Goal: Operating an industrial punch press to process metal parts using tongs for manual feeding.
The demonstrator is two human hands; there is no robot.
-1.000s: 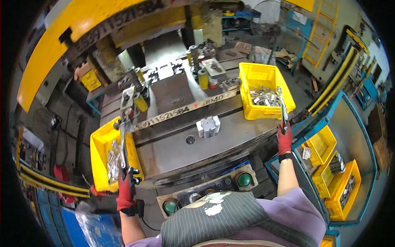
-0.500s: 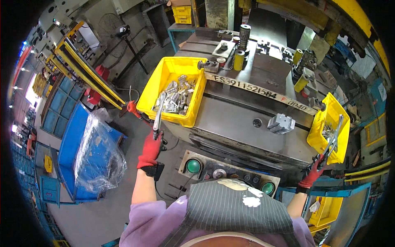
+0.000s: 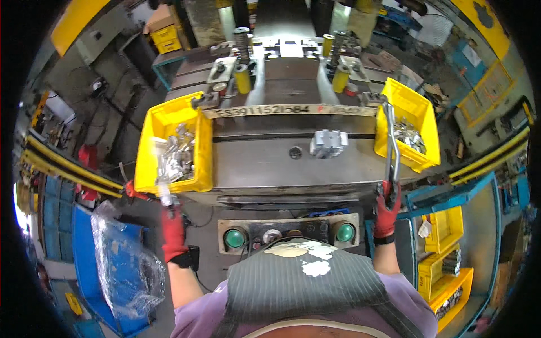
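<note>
My left hand (image 3: 173,231), in a red glove, is closed round a silver metal hand tool (image 3: 164,190), smeared by motion. That tool reaches over the front edge of a yellow bin (image 3: 145,132) with small bent metal parts (image 3: 181,155) in it. On the other side, my red-gloved right hand (image 3: 387,214) grips long metal tongs (image 3: 395,151), which point away from me beside the left wall of a second yellow bin (image 3: 414,96). More small metal parts (image 3: 409,135) lie in that bin. Whether either tool holds a part cannot be made out.
Between the bins, a silver metal block (image 3: 328,143) sits on the steel press bed (image 3: 253,163). Farther back are the die with yellow cylinders (image 3: 243,80). A control panel with green buttons (image 3: 234,238) is close to me. Plastic-wrapped blue bin (image 3: 84,248) at left; yellow bins (image 3: 445,228) at right.
My view has turned right, so the press now faces me squarely. The tongs in my right hand have shifted from over the right bin to its left side. Both hands keep their tools.
</note>
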